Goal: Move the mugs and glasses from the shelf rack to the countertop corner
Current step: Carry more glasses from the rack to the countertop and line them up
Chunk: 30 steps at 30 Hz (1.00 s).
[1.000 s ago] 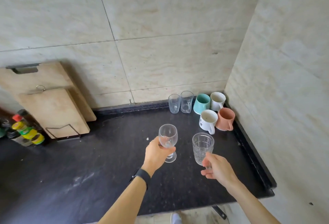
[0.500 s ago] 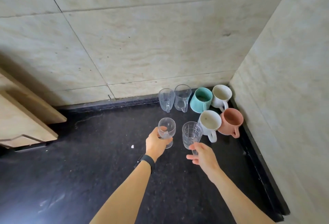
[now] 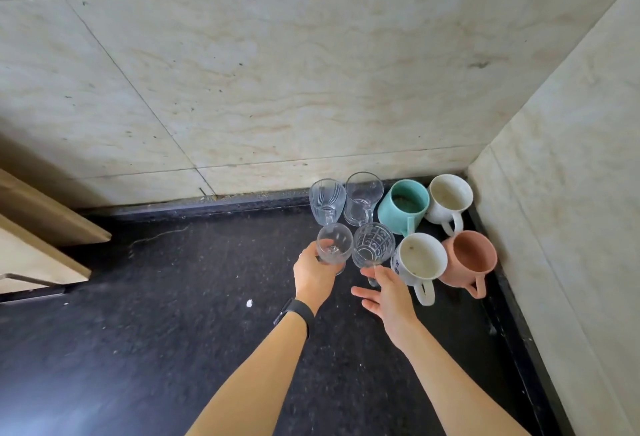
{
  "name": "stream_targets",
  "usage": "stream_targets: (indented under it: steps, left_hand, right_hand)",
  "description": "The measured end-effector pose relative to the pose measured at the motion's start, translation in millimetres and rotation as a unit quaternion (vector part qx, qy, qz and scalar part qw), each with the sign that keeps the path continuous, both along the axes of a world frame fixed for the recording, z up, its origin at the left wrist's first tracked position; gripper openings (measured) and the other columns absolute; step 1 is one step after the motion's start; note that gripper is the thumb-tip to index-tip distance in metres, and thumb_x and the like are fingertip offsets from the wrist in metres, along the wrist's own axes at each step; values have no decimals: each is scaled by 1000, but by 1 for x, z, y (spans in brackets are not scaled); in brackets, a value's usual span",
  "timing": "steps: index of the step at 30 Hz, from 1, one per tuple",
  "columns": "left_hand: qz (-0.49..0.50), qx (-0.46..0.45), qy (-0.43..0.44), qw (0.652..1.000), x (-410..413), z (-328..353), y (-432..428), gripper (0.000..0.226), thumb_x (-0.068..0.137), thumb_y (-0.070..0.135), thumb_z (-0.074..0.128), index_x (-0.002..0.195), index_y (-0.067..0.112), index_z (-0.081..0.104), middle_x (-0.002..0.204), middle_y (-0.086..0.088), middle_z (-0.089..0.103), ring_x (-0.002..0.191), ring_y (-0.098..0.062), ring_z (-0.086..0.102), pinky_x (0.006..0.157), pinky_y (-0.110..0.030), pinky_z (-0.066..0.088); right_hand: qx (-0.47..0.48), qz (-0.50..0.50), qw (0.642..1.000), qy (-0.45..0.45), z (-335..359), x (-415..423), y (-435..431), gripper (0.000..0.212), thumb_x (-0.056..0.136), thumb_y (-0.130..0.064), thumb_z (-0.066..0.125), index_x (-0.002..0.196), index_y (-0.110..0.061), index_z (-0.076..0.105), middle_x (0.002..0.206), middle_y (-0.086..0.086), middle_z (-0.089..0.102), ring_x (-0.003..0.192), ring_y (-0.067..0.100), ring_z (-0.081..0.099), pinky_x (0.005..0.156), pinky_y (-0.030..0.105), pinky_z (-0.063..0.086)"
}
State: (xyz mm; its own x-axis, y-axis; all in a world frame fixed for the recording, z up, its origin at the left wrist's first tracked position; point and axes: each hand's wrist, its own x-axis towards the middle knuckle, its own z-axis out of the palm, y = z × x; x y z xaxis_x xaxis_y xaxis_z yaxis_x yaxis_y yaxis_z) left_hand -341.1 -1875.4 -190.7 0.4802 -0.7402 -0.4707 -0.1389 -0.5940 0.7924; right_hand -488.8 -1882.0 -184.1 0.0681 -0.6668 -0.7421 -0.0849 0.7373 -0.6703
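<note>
A person sets 2 stemmed glasses down at the far right corner of the dark table (image 3: 173, 297), joining 6 vessels already grouped there; the left hand (image 3: 313, 274) is wrapped around the bowl of a plain wine glass (image 3: 333, 245), while the right hand (image 3: 388, 292) pinches the stem of a patterned goblet (image 3: 373, 245) with its other fingers spread loose. Whether either base touches the surface yet cannot be told. Behind them, against the back wall, stand a ribbed glass mug (image 3: 327, 200) and a clear glass mug (image 3: 363, 198); to their right sit a teal mug (image 3: 403, 207) and a white mug (image 3: 449, 202) tight in the corner; nearer the person, a white printed mug (image 3: 419, 261) and a terracotta mug (image 3: 469, 261) touch side by side. The goblet sits just beside the printed mug. Judging by the cluster, the job looks well advanced: 4 mugs and 2 glasses are placed, and these 2 need only be released; the shelf rack is out of view, so what is left there cannot be told. A black wristband (image 3: 294, 312) circles the left wrist; wooden boards (image 3: 41, 238) lean at the table's left edge.
</note>
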Motion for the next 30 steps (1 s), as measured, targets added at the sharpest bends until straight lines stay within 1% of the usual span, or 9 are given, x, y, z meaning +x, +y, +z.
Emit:
stream_targets:
  steps: [3,7,13,16,20,23,26,28,30]
  left_hand:
    - [37,-10,-2,999,-2,-5,-5,35,80,22,77,110,24,59,94,12,64,90,-13,63,75,-27,49]
    - [43,-12,-21,999,-3,-11,-11,29,82,27,76,103,27,56,91,10,65,88,-16,65,77,-40,58]
    - [52,6,-39,998,-4,-11,-17,25,86,22,72,108,19,61,93,7,62,86,-15,59,73,-26,42]
    - [43,13,-47,998,-2,-11,-21,26,88,24,71,112,16,63,100,1,68,83,-12,56,71,-24,41]
    - [19,11,-32,999,1,-9,-18,31,85,24,74,112,18,61,102,2,67,86,-14,58,72,-25,43]
    - [-21,25,-31,999,6,-6,-6,36,82,23,77,113,17,59,106,3,67,90,-14,61,74,-23,45]
    - [-111,68,-68,989,13,1,14,44,84,23,74,123,17,54,118,-1,65,100,-17,61,68,-16,47]
    - [-173,97,-100,975,16,8,33,51,87,28,70,132,18,48,125,-4,61,109,-21,60,81,-24,49]
    - [-213,124,-130,960,19,22,53,53,90,32,66,137,20,45,131,-5,58,115,-24,58,91,-30,48]
  right_hand:
    - [2,12,1000,7,-1,0,-5,31,107,-27,39,110,-16,68,117,2,60,87,20,77,83,35,52]
    - [10,28,999,25,1,-3,-8,28,107,-27,41,109,-19,67,122,1,61,89,19,76,80,34,54]
    - [14,54,996,67,2,-3,-15,23,107,-27,42,100,-27,65,122,-1,60,93,17,72,81,31,56]
    - [28,52,996,68,2,-2,-15,22,107,-28,42,105,-24,64,120,-1,61,95,16,71,82,32,57]
    - [39,33,997,63,4,-2,-13,23,104,-32,48,119,-19,58,129,0,60,102,24,71,88,40,58]
    - [41,48,995,76,8,-8,-7,42,104,-37,48,143,-21,45,139,-4,52,103,20,71,93,38,57]
    - [12,93,989,112,14,-18,5,49,103,-33,52,149,-21,41,151,1,50,105,18,71,96,39,57]
    - [0,122,984,128,26,-25,16,46,103,-29,53,147,-20,43,150,3,50,110,19,69,97,38,56]
    - [-17,150,980,128,40,-34,30,41,102,-31,53,141,-22,46,147,2,52,113,19,67,103,42,53]
